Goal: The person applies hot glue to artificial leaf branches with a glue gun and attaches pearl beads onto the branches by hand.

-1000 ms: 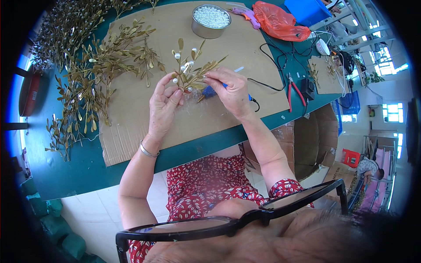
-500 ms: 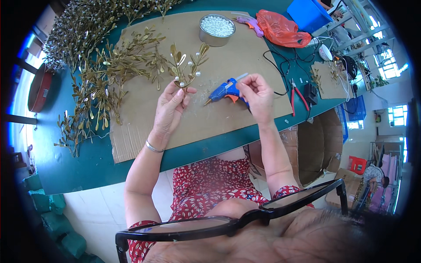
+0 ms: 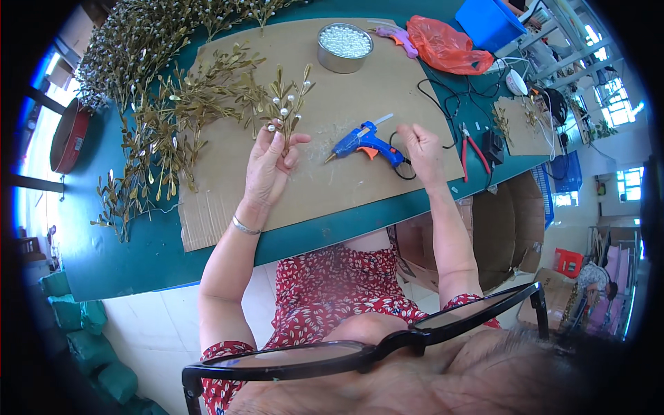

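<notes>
My left hand (image 3: 265, 166) is closed round the stem of a gold artificial leaf sprig (image 3: 291, 109), held upright above the cardboard sheet (image 3: 277, 207). White pearl beads dot the sprig's leaves. Lying on the cardboard between my hands is a blue hot glue gun (image 3: 360, 142) with an orange trigger, its nozzle toward my left hand. Just right of the gun's handle and its black cord, my right hand (image 3: 423, 153) is apart from it with fingers curled in. What those fingers hold, if anything, is hidden. A round tin of white pearl beads (image 3: 346, 62) stands farther back.
Several loose gold sprigs (image 3: 200, 93) lie left, with a beaded pile (image 3: 131, 48) behind. Red-handled pliers (image 3: 476, 155), a black adapter (image 3: 492, 146) and tangled cords lie right. A red plastic bag (image 3: 443, 48), a pink glue gun (image 3: 398, 38) and a blue bin (image 3: 487, 24) are at the back.
My right hand has drawn back to the right, away from the glue gun, its fingers curling in. My left hand has turned the sprig a little; the gun stays put.
</notes>
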The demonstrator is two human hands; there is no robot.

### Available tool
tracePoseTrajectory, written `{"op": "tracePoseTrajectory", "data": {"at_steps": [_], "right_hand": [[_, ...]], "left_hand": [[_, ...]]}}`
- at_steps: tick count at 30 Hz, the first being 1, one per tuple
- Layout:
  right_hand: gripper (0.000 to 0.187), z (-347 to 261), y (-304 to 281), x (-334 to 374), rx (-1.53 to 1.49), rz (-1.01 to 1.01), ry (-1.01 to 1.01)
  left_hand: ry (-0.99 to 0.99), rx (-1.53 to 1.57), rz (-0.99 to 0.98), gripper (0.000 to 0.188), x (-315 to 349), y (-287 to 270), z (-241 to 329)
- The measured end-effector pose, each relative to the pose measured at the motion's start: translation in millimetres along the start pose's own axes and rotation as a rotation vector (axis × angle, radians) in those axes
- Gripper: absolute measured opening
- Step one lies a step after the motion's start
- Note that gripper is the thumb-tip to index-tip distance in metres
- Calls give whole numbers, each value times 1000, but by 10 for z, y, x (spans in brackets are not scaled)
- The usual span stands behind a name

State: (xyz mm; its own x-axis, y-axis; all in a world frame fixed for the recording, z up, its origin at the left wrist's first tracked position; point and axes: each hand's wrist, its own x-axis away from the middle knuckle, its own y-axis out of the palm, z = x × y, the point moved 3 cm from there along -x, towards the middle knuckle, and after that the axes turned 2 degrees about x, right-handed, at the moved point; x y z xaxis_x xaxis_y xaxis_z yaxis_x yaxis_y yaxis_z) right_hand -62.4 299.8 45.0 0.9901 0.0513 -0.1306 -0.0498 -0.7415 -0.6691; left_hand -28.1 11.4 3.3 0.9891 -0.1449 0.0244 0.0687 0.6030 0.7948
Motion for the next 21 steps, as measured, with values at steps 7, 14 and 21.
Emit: {"op": "tracePoseTrajectory", "data": {"at_steps": [7,14,21], "right_hand": [[37,17,195,29,82,-463,135],[29,-248,42,233,-620,-181,-23],[28,-779,-42,400,-856,-285,27]], "left_hand": [[-8,17,26,29,-17,-79,-20],[-53,-20,37,34,-2,-74,-4],[-81,-349,42,40,33,-13,-16]]}}
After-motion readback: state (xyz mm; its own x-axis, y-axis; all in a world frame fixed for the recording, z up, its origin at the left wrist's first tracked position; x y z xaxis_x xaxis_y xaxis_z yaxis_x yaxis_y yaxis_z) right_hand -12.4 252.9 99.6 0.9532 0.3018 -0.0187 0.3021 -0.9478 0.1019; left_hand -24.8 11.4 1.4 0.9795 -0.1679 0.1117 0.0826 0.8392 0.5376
